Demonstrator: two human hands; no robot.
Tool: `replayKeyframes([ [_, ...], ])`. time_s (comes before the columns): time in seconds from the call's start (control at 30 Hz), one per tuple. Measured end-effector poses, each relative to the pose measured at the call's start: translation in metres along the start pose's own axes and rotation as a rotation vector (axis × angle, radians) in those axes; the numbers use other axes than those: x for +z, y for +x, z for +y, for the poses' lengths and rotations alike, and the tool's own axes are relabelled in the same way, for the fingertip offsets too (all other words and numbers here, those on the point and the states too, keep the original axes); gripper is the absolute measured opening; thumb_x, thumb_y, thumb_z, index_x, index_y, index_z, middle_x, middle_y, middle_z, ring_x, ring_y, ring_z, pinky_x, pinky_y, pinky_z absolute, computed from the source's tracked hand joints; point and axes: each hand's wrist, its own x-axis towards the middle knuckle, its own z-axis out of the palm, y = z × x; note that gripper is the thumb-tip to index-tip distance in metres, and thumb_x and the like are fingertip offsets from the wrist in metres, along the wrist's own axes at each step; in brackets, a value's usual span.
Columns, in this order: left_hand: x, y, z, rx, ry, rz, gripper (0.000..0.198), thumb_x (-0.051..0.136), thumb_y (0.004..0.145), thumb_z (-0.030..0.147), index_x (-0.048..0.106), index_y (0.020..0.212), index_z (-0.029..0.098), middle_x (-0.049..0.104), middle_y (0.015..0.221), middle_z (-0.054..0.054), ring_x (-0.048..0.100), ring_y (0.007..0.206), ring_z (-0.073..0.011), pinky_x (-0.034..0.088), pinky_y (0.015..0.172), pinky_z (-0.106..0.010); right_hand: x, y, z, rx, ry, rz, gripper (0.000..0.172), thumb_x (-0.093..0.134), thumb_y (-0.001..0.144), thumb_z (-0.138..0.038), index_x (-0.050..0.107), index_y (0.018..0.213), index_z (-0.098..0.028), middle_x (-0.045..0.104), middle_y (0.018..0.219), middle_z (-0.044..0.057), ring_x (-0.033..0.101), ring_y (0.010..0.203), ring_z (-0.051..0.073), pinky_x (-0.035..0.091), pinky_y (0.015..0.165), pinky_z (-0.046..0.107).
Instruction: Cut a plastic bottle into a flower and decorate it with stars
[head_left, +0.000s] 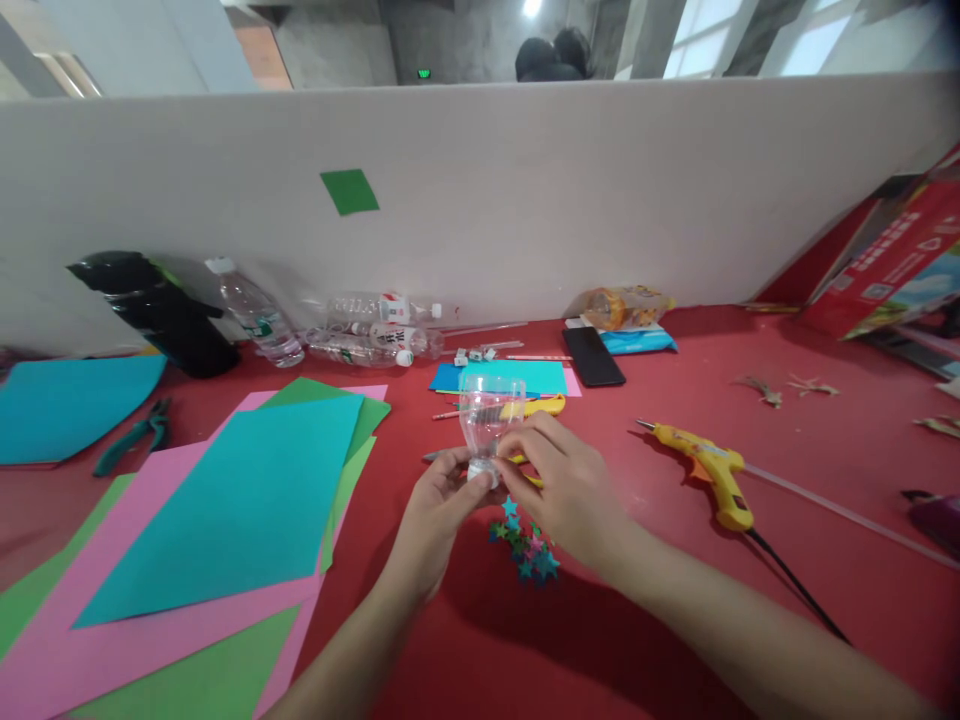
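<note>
In the head view, the cut-off top of a clear plastic bottle (487, 415) is held upside down, its white cap at the bottom. My left hand (442, 510) grips it by the cap and neck, thumb in front. Against the right side of the neck, my right hand (562, 480) has its thumb and forefinger pinched together; anything between them is too small to make out. Just below my hands lies a little heap of coloured paper stars (529, 550). Behind the bottle top are a yellow utility knife (544, 406) and scissors (435, 455), partly hidden by my hands.
A yellow hot glue gun (709, 465) with its cord lies right. Coloured paper sheets (247, 500) and pliers (135, 438) lie left. Along the white partition (480, 200) stand a black flask (161, 315), plastic bottles (360, 347), a phone (594, 356) and a snack bag (628, 306).
</note>
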Motion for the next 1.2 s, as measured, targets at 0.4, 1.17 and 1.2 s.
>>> replayKeyframes([
  [0.4, 0.0, -0.001, 0.0, -0.038, -0.011, 0.029, 0.027, 0.07, 0.077, 0.026, 0.06, 0.099, 0.014, 0.067, 0.088, -0.004, 0.065, 0.077, -0.0143, 0.055, 0.073, -0.03, 0.002, 0.001, 0.001, 0.04, 0.064, -0.045, 0.01, 0.052, 0.087, -0.011, 0.056, 0.081, -0.017, 0.057, 0.084, 0.002, 0.054, 0.073, 0.013, 0.044, 0.064, 0.023],
  [1.17, -0.008, 0.003, 0.001, 0.071, 0.032, -0.038, 0.027, 0.068, 0.079, 0.024, 0.063, 0.105, 0.018, 0.069, 0.091, -0.005, 0.064, 0.077, -0.0152, 0.053, 0.077, -0.031, -0.01, 0.004, -0.005, 0.023, 0.11, -0.061, 0.01, 0.048, 0.093, -0.02, 0.057, 0.086, -0.019, 0.057, 0.087, 0.003, 0.054, 0.075, 0.013, 0.042, 0.065, 0.024],
  [1.2, -0.008, 0.002, 0.001, 0.078, 0.035, -0.048, 0.028, 0.068, 0.079, 0.024, 0.063, 0.105, 0.018, 0.069, 0.092, -0.005, 0.064, 0.078, -0.0154, 0.052, 0.077, -0.031, -0.012, 0.004, -0.006, 0.017, 0.119, -0.058, 0.01, 0.049, 0.092, -0.019, 0.057, 0.086, -0.019, 0.057, 0.087, 0.003, 0.054, 0.075, 0.013, 0.042, 0.065, 0.024],
])
